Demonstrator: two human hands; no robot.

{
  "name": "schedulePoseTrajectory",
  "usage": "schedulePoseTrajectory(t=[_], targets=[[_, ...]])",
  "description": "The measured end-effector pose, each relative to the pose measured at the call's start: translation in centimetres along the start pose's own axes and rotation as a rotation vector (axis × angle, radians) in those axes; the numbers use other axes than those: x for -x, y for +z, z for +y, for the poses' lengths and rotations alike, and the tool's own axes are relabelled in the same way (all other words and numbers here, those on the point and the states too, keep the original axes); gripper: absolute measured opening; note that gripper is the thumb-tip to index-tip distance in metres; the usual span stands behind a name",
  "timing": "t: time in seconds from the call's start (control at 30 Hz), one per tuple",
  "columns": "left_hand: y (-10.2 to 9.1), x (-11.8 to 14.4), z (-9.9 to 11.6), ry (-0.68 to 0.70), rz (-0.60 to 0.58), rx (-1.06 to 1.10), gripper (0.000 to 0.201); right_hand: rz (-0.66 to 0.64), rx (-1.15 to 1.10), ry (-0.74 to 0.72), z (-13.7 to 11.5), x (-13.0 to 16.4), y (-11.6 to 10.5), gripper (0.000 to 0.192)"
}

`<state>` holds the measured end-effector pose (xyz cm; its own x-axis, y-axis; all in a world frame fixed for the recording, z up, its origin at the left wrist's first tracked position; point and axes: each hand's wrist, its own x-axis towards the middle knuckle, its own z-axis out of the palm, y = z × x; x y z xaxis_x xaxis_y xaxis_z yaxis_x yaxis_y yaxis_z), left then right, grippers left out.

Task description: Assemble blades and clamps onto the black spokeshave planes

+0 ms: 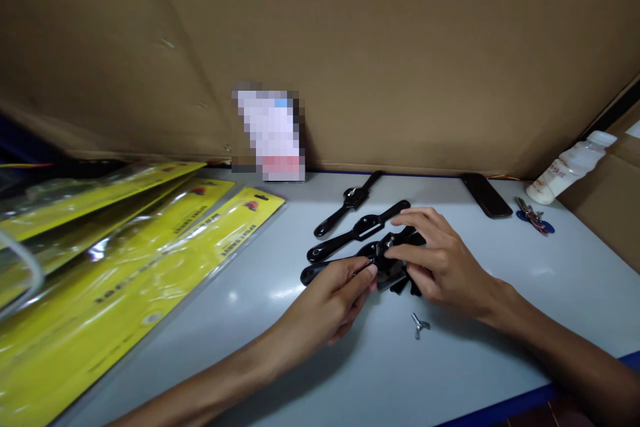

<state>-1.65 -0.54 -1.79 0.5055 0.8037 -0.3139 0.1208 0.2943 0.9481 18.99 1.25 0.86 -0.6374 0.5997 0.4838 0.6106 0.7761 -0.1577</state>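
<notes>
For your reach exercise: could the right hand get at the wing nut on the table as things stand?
Probably yes: the wing nut lies bare just below the right hand, nothing between them, though that hand is on a black tool.

— What sort of place are you sitting in?
— You're at a packing or assembly station in a small workshop. Your pale counter is walled in by big cardboard sheets.
— What else shows it?
— Yellow retail packs in clear plastic are stacked beside you, and several identical black metal tools lie loose.
</notes>
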Motion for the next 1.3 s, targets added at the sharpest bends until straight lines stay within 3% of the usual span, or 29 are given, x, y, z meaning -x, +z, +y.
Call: schedulePoseTrajectory(t=[1.3], targets=[[0.11, 0.04, 0.3, -0.021, 0.017, -0.029, 0.042, -0.002, 0.168, -0.061, -0.13, -0.07, -0.38, 0.035]])
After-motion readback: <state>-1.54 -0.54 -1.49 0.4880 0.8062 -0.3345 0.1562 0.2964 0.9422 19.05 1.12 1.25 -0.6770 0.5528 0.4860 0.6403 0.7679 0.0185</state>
